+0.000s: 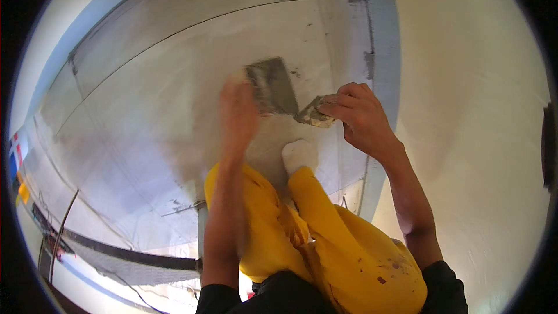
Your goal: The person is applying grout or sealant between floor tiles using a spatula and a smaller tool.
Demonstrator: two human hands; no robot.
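Note:
My left hand (237, 110), smeared by motion, grips a wide, flat, squarish scraper blade (278, 84) coated with dark grey paste. Its handle is hidden by the hand. Between the fingers and thumb of my right hand (363, 117) is a smaller scraper (314, 113), caked with grey paste. The two blades meet, or nearly meet, at the lower right corner of the wide one. Both are held in front of my knees, over a pale slab surface (174, 75) with dark grey joint lines.
I am crouching in yellow trousers (360, 256) with dark stains; a white-covered foot (299, 156) shows below the scrapers. A blue-grey border (386, 81) runs along a cream wall (465, 110) on the right. At lower left are a dark curved bar (133, 256) and grey mesh (125, 268).

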